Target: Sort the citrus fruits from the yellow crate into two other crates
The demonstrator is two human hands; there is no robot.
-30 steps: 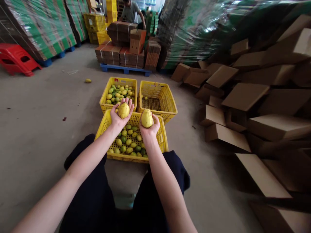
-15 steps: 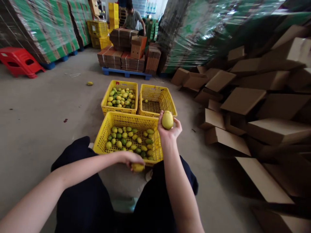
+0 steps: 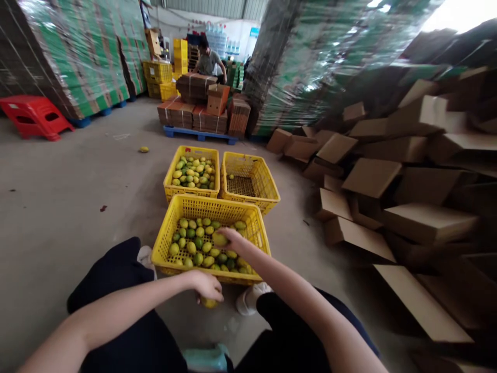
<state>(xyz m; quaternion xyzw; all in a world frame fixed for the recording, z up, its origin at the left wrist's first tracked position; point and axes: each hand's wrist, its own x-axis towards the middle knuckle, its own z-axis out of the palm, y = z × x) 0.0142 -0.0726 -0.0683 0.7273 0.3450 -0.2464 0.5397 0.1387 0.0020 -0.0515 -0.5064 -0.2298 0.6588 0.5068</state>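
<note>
Concrete floor stretches between wrapped pallets and a heap of flat cardboard boxes. Three yellow crates sit ahead; the nearest crate holds green and yellow lemons. Low between the knees, just in front of that crate, the left hand is closed over a yellow lemon. Over the crate's fruit, the right hand touches another lemon; its grip cannot be told.
</note>
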